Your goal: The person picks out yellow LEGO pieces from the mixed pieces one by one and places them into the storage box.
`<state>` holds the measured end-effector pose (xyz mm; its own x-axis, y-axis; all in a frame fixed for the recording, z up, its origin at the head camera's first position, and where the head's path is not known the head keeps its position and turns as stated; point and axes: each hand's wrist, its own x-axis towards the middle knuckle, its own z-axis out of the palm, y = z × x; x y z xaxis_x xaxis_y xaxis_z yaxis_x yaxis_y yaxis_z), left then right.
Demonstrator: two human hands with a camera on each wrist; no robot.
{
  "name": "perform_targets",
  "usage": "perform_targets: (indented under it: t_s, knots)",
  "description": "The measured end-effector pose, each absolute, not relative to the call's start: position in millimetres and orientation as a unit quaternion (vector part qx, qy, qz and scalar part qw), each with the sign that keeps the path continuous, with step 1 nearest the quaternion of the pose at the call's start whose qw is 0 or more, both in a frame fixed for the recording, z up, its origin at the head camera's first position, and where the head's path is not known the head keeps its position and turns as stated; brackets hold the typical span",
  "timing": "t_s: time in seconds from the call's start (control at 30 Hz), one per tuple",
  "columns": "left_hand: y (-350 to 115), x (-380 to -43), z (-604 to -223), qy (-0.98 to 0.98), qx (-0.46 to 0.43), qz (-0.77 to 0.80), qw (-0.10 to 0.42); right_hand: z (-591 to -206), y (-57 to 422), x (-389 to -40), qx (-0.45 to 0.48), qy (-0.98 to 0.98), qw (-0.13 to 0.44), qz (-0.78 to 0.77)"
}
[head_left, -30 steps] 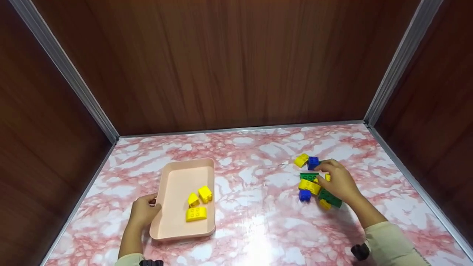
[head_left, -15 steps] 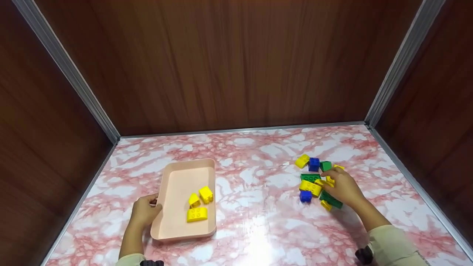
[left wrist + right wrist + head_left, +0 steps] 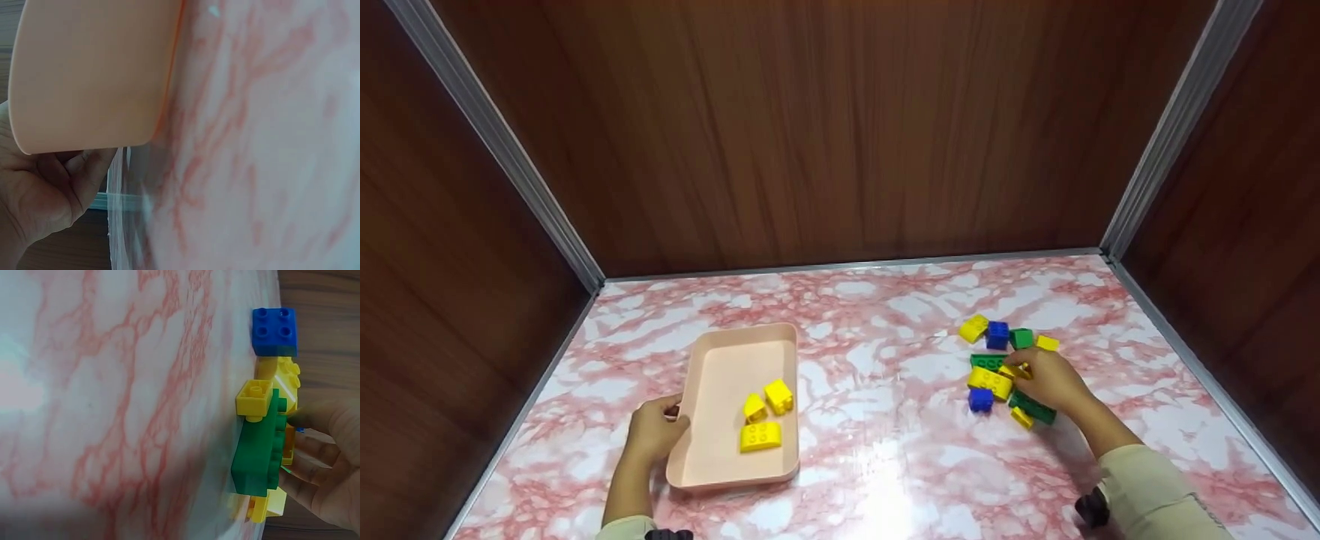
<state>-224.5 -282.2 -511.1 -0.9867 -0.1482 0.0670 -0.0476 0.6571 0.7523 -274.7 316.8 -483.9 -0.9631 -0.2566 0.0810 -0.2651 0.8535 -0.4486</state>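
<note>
My left hand (image 3: 655, 430) holds the left wall of a shallow peach tray (image 3: 712, 469); the left wrist view shows its fingers behind the tray's wall (image 3: 95, 84). In the tray lie a two-by-three-like yellow brick (image 3: 760, 436), a small yellow brick (image 3: 754, 407) and another yellow brick (image 3: 779, 395). At the right, my right hand (image 3: 1051, 381) reaches into a loose group of toy building bricks. Its thumb and fingers pinch a small yellow brick (image 3: 1024, 370), mostly hidden by the hand. Beside it are a long green brick (image 3: 259, 450) and a yellow arched brick (image 3: 990, 382).
Around the right hand lie blue bricks (image 3: 997, 334), a small green brick (image 3: 1021, 338), a green studded brick (image 3: 987, 363) and several more yellow bricks (image 3: 973, 328). The pink marbled table (image 3: 870, 390) meets brown wood-look panels (image 3: 847, 135) at the back and sides.
My right hand has drawn back slightly from the far bricks, uncovering a small green and a yellow brick, and its fingers have closed in on a small yellow brick. The left hand stays on the tray.
</note>
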Motion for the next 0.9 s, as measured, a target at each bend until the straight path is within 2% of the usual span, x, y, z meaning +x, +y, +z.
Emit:
perform_targets:
  t_s: [0.47, 0.9]
  knots:
    - [-282.0, -222.9, -510.5, -0.907, 0.049, -0.413, 0.063, -479.3, 316.7, -274.0, 0.127, -0.967, 0.009, 0.223]
    - [-282.3, -223.6, -513.2, -0.907, 0.052, -0.411, 0.071, -453.8, 314.3, -270.0, 0.116, -0.968, 0.008, 0.223]
